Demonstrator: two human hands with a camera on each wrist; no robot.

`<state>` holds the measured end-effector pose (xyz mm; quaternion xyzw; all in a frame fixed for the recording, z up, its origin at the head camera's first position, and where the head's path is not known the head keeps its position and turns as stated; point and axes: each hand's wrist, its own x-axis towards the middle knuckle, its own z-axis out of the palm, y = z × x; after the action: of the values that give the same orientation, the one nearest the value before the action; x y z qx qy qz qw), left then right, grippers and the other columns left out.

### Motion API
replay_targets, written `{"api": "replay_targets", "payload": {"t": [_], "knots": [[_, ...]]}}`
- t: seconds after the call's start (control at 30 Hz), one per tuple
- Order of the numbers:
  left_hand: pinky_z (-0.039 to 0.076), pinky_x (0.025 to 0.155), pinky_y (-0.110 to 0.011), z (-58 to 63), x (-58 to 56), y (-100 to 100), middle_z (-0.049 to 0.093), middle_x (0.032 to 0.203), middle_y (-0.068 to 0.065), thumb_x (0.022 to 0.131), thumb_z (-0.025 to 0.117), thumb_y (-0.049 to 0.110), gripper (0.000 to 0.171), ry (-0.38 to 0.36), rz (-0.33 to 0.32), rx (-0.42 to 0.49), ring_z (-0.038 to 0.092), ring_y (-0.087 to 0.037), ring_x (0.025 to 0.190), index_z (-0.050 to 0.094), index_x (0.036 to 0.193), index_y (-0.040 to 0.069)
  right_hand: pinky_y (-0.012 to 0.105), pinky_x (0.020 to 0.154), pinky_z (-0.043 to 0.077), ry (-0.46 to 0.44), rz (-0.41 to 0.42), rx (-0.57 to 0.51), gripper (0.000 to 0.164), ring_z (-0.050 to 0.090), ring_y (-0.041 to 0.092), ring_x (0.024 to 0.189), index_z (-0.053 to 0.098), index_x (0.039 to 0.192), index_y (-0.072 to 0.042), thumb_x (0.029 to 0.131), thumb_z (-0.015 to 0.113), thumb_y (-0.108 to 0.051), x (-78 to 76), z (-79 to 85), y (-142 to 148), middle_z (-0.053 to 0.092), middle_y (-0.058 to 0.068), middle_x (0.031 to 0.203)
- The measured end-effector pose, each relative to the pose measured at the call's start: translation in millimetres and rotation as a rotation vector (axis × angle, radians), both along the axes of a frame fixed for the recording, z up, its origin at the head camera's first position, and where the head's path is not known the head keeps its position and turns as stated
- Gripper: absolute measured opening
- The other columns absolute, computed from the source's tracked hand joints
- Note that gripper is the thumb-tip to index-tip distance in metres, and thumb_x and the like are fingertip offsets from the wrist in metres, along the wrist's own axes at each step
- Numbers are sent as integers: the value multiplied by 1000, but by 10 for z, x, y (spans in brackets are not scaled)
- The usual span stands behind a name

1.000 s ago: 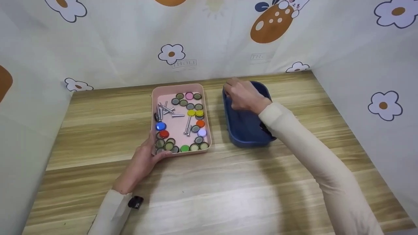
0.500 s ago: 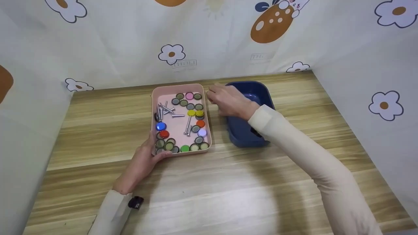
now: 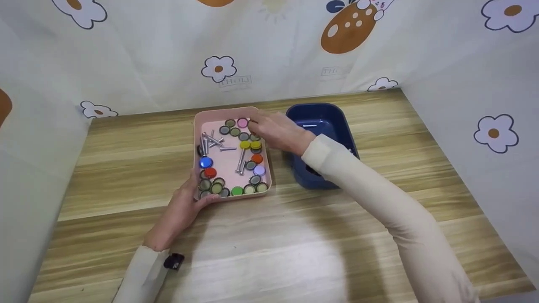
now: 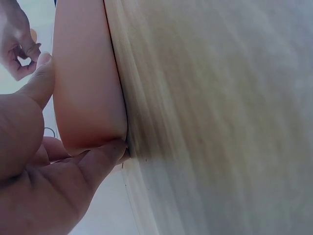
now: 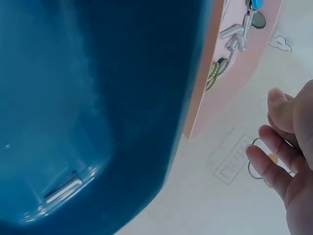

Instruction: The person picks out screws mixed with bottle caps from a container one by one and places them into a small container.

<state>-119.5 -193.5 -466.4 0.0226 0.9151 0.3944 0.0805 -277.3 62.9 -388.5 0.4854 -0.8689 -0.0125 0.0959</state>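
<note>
My left hand (image 3: 182,210) holds the near-left corner of a pink tray (image 3: 228,164), its thumb over the near rim and fingers along the outer side. Inside the tray lie several silver screws (image 3: 214,139) and many bottle caps, among them a blue cap (image 3: 206,162) and a green cap (image 3: 237,191). Over the tray's far-right corner hovers my right hand (image 3: 276,131), with loosely bent fingers (image 5: 268,169) and nothing visible in them. To the right stands a dark blue box (image 3: 302,174). A silver screw (image 3: 310,126) lies on its floor, also seen in the right wrist view.
Both containers stand on a wood-grain table (image 3: 252,252). A pale curtain (image 3: 168,50) with printed flowers closes off the back and sides. My right forearm (image 3: 370,198) crosses over the blue box and hides part of it. A narrow gap separates the two containers.
My right hand has moved left, from over the blue box to over the pink tray's far-right corner. The screw on the box floor now shows. My left hand stays on the tray.
</note>
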Motion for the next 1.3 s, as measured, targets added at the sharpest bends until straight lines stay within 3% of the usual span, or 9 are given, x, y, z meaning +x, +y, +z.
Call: {"api": "replay_targets", "payload": {"t": [0.13,0.33,0.57,0.73,1.0,1.3], "knots": [[27,123,-55,-5,6,-3,29,163,-21,94,70,29,101,3,-2,15,35,-39,148,-3,162,16,32,64,58,-17,-15,38,24,65,26,90,65,122,-5,104,50,-6,7,3,-91,58,14,131],[27,123,-54,-13,11,-7,27,164,-20,94,71,30,102,2,-1,16,33,-39,149,-3,162,17,31,62,56,-24,-40,76,24,64,24,81,65,124,-8,102,56,-8,0,-32,-204,62,13,121],[28,122,-55,-17,25,-4,30,162,-24,93,71,28,100,23,-1,-11,34,-41,148,1,162,9,33,72,61,18,-42,118,22,67,23,94,70,119,-9,99,62,-10,-25,-112,-350,66,11,116],[27,123,-54,-11,7,6,30,162,-22,93,71,26,101,25,-7,17,34,-39,148,-2,162,13,31,75,61,-17,-56,141,16,67,21,90,75,110,-10,98,64,-11,-40,-111,-425,69,9,110],[27,123,-54,-1,-9,7,28,164,-19,93,71,27,104,10,-8,40,35,-38,148,-7,162,22,32,90,59,-47,-51,223,18,66,22,104,74,112,-12,98,64,-12,-27,-140,-551,71,6,116],[28,122,-54,-10,8,0,29,163,-19,93,72,29,103,6,-2,43,36,-38,147,-4,162,19,33,83,62,-50,-41,268,18,68,21,100,75,114,-14,99,64,-15,-4,-212,-649,72,6,115]]}}
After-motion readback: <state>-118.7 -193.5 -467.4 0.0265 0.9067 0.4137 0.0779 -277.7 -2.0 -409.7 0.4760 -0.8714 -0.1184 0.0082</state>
